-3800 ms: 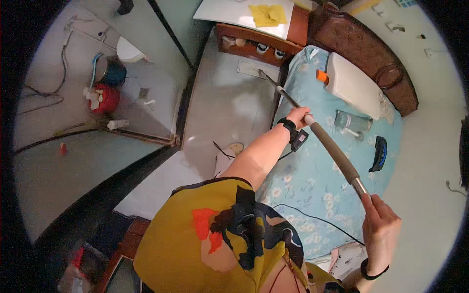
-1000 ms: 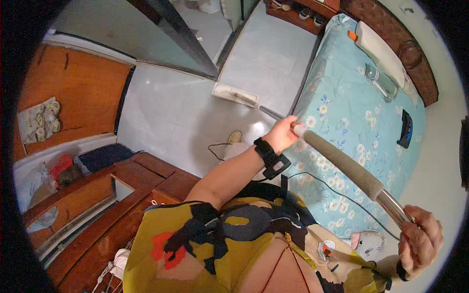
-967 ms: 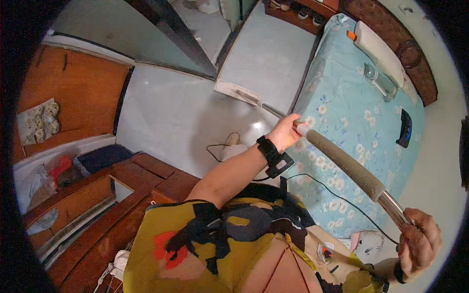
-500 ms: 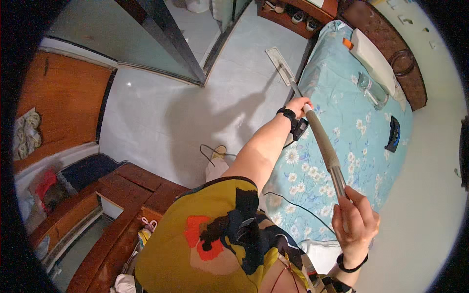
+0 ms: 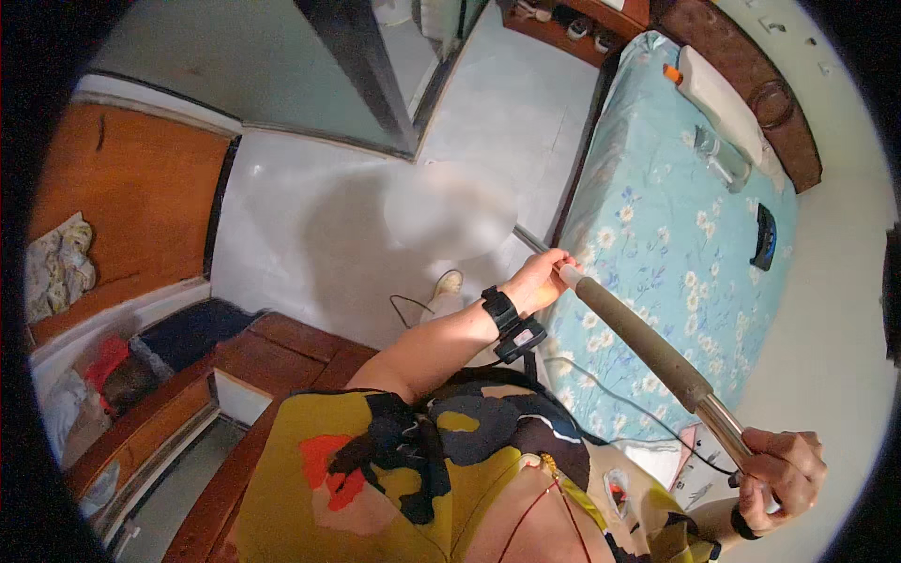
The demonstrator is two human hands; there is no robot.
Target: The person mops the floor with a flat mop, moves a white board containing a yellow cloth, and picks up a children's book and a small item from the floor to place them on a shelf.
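**Wide Two-Handed Hold**

In front of the flowered bed point(image 5: 671, 244), a long pole point(image 5: 643, 341) slants down, its lower end lost in blur. The left hand point(image 5: 537, 283) grips lower, the right hand point(image 5: 786, 472) clasps the top, spaced probably for leverage.

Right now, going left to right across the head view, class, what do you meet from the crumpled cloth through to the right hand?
Crumpled cloth, dark blue fabric, shoe, left hand, pole's padded grip, right hand.
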